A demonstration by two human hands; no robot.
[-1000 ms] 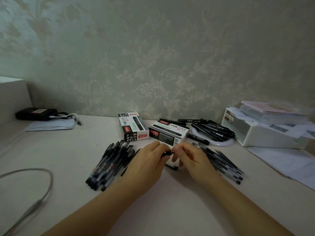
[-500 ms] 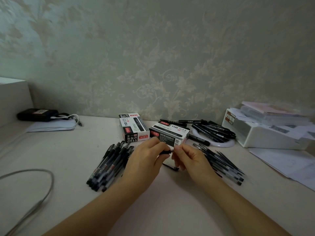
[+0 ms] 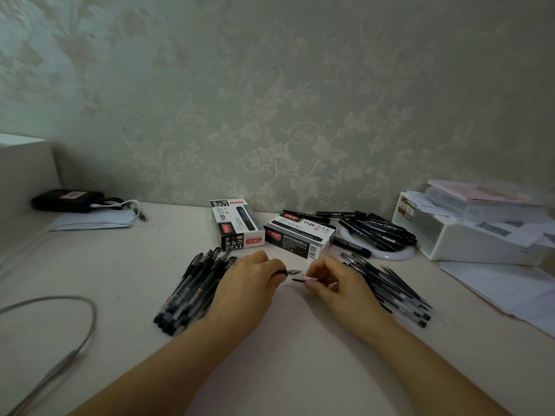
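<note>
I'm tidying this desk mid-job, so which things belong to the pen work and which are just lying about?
In the job: left hand, gripping a pen; right hand, pinching a small black part; left pen pile; right pen pile.
Lying about: power bank, grey cable, loose papers, white storage box, markers.
</note>
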